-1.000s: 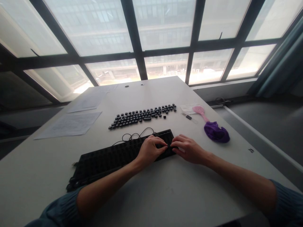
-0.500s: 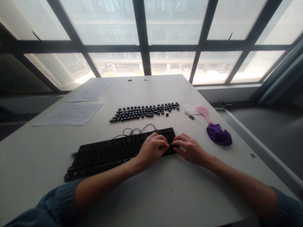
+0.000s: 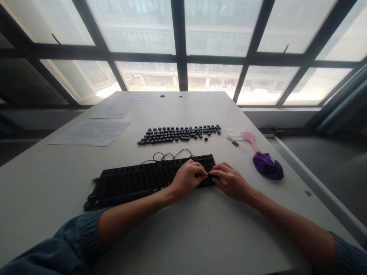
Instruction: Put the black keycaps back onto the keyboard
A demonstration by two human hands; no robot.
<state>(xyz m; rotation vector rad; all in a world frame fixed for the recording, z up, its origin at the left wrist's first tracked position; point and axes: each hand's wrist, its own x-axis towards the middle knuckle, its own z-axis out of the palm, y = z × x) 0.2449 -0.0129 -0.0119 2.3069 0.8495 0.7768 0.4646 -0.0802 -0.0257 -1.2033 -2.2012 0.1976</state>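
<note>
A black keyboard (image 3: 137,178) with its keycaps off lies slantwise in front of me, its cable looped behind it. My left hand (image 3: 190,175) is over the right end of the keyboard, thumb and fingers pinched together. Facing it, my right hand (image 3: 229,178) is bent in a pinch too, its fingertips almost meeting the left ones. Whatever is between the fingertips is too small and dark to make out. Beyond the keyboard, several loose black keycaps (image 3: 172,134) stand in rows, with a single keycap (image 3: 206,139) a little nearer to me.
On the right lie a pink brush (image 3: 250,140), a purple cloth (image 3: 267,166), a small wire puller (image 3: 235,143) and a clear plastic bag (image 3: 235,133). Paper sheets (image 3: 90,133) cover part of the white table (image 3: 177,240) at left. Windows stand behind its far edge.
The view has shifted slightly, so everything sits a bit farther right. My hands have drawn closer together at the fingertips, still over the keyboard's right end.
</note>
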